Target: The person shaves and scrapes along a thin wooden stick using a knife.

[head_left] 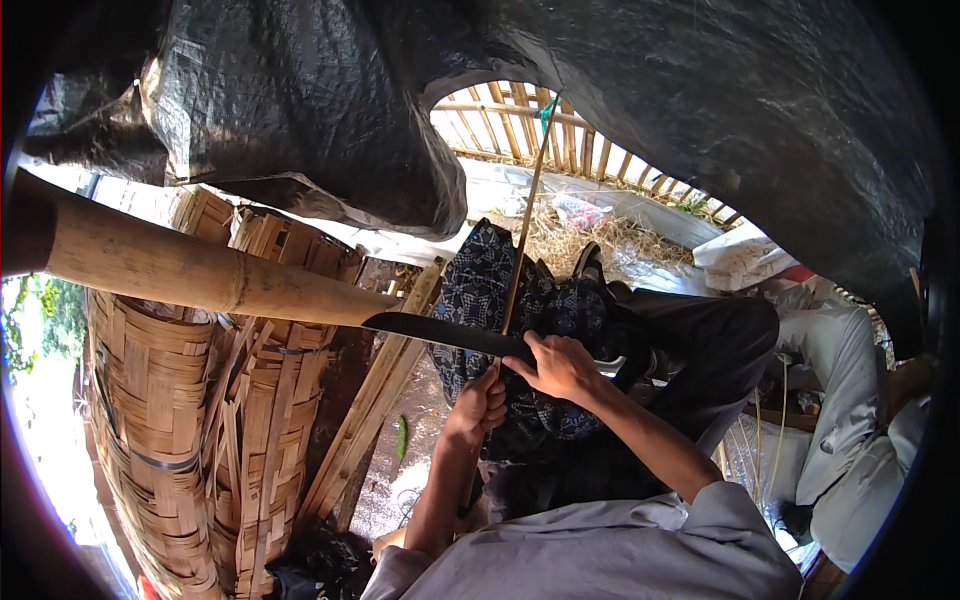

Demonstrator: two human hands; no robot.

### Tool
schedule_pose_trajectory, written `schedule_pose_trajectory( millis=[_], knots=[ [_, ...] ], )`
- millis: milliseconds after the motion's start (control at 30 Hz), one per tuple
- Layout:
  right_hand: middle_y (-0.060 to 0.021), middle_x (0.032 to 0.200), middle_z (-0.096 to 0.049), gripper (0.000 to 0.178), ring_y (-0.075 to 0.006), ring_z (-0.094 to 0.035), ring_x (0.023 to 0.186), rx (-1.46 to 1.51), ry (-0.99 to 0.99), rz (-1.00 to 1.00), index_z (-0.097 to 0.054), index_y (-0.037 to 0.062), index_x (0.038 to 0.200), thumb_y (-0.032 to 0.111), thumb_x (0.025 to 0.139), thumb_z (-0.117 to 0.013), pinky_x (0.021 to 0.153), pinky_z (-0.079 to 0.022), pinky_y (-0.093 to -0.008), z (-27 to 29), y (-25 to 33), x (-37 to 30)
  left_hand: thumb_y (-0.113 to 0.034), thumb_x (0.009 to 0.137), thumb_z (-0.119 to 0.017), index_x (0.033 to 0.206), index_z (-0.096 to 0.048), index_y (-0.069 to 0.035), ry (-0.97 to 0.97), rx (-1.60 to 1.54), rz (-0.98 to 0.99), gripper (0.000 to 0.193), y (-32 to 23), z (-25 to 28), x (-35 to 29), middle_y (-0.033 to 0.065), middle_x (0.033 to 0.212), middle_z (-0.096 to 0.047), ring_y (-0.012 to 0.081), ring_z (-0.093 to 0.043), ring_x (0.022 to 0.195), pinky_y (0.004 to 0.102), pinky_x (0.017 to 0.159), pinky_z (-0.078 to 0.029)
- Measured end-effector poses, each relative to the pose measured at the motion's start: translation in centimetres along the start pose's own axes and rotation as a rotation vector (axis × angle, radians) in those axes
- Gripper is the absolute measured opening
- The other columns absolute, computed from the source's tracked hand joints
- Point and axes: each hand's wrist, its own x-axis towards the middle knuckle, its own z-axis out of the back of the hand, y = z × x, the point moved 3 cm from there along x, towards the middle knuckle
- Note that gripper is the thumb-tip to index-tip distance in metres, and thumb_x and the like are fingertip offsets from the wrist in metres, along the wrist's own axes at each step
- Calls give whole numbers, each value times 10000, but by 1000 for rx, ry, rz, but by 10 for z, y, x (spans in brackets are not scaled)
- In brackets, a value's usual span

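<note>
Grey cloth shirt [600, 552] lies closest; beyond, the left hand [476, 408] pinches a slender, tan, cane-like strip [529, 215] crossed by a long, black-bladed knife [440, 330] clasped in the right hand [560, 370]. Uneven pressure could skid the knife into the left hand.

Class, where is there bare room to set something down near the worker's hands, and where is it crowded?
One small patch: ground bordered by wooden slats, patterned cloth and left forearm; a green piece lies there. Crowded: woven baskets on the left; knife in right hand, strip in left hand; another person's legs rightward.
</note>
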Motion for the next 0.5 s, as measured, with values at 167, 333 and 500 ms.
schedule_pose_trajectory(
  millis=[167,333,500],
  knots=[
    [-184,548,-578,562,-344,-615,551,84,131,-57,-581,-2,805,556,824,-515,507,-504,-411,14,14,-5,-414,955,-384,596,-313,-187,32,-110,89,430,14,-2,-17,-79,482,-201,51,-181,367,229,344,-141],
    [-158,500,-562,586,-307,-594,458,45,184,50,-593,23,754,601,805,-505,422,-480,-379,7,22,-20,-436,952,-383,593,-307,-175,-223,222,-81,450,35,9,-33,-84,485,-239,41,-223,365,222,341,-168],
    [-46,403,-447,629,-207,-533,368,-123,-33,200,-575,64,654,677,768,-487,364,-439,-307,-7,24,-29,-412,948,-421,624,-402,-128,-238,215,-107,432,50,14,-34,-75,502,-313,46,-307,393,225,363,-239]
  ],
)
